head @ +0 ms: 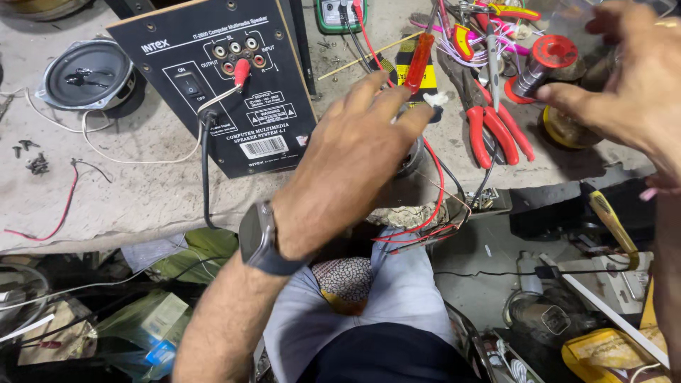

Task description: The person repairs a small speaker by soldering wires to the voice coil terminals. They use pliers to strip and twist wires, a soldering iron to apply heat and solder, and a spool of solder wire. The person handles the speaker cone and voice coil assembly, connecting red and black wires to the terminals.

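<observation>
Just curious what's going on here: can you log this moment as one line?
left hand: over round metal part, red-handled tool between fingers | right hand: reaching at solder spool | red pliers: on bench
</observation>
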